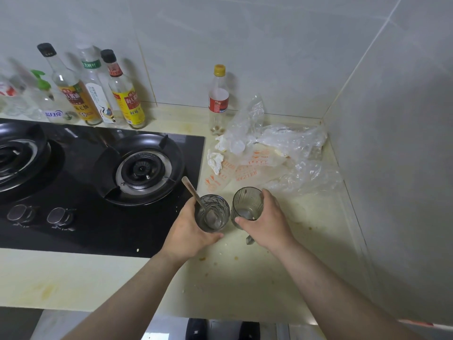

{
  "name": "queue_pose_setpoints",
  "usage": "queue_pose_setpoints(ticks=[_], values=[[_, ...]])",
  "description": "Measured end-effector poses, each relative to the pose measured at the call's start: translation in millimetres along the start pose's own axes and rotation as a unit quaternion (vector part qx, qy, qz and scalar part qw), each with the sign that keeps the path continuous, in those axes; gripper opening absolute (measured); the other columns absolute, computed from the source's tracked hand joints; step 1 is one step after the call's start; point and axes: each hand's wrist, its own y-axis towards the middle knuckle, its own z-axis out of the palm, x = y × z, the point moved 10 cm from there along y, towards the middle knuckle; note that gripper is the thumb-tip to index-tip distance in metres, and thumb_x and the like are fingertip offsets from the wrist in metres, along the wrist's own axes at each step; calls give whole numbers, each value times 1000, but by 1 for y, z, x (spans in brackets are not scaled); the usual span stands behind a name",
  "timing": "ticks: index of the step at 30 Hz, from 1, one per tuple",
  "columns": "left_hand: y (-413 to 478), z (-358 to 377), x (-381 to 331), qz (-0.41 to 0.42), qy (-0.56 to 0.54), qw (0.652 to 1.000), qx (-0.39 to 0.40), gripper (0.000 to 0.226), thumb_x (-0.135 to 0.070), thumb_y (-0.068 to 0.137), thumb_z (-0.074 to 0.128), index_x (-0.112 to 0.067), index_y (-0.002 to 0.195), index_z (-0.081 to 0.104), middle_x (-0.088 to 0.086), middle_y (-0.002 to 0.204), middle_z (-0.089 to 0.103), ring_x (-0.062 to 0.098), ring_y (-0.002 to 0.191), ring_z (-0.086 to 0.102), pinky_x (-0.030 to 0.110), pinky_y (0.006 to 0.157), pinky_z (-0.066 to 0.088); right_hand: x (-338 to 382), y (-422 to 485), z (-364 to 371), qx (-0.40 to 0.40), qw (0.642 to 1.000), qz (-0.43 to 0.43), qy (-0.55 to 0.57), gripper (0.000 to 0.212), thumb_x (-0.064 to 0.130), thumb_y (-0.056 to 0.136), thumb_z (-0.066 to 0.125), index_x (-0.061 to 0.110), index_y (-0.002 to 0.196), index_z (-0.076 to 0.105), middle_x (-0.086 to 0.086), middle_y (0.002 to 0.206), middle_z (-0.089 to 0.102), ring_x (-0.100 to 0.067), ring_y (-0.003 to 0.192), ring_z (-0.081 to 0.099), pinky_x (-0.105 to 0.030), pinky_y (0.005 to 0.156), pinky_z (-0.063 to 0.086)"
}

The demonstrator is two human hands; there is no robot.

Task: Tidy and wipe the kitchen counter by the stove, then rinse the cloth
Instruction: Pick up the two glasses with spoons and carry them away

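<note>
Just right of the gas stove (98,239), the left hand (188,229) grips a textured glass (221,208) with a metal spoon (193,191) standing in it. The right hand (266,218) grips a second, ribbed glass (247,200), farther right of the stove. Both are over the crumb-flecked tabletop (232,278). Crumpled plastic bags (286,146) lie beyond the stove's right edge, and sauce bottles (127,94) stand behind it.
</note>
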Motion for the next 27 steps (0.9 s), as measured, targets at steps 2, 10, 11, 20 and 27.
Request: queue_pose_setpoints(ticks=[2,10,11,20,27], values=[[0,2,1,0,2,1000,2,89,-24,53,92,-38,124,41,-24,106,58,-23,96,52,-2,75,40,-3,2,0,-8,1000,11,12,110,55,59,78,27,148,21,7,147,35,-16,126,51,-41,92,54],[-1,-4,5,-6,6,1000,-23,95,-30,51,92,-34,132,41,-24,106,60,-22,96,53,-1,77,39,9,4,-12,-52,997,5,54,93,44,60,82,28,141,38,13,136,44,-7,123,48,-16,77,55],[-3,-8,3,-7,3,1000,-29,96,-30,50,92,-34,132,42,-22,108,61,-20,96,54,1,78,40,14,3,-18,-51,997,-3,53,91,39,63,83,27,142,37,14,137,43,-5,121,48,-4,71,49],[-58,-73,-41,35,-19,995,-93,88,-26,51,93,-39,124,47,-24,106,64,-17,100,56,2,77,44,70,-41,-58,-6,996,-91,19,98,53,55,78,47,139,26,24,131,39,-4,122,45,-41,83,58],[-164,-158,-51,14,0,970,-244,80,-31,46,94,-46,109,46,-31,98,64,-16,95,57,5,71,46,155,-83,-34,101,966,-231,-61,104,57,61,76,37,147,22,16,149,35,-10,133,41,-35,104,45]])
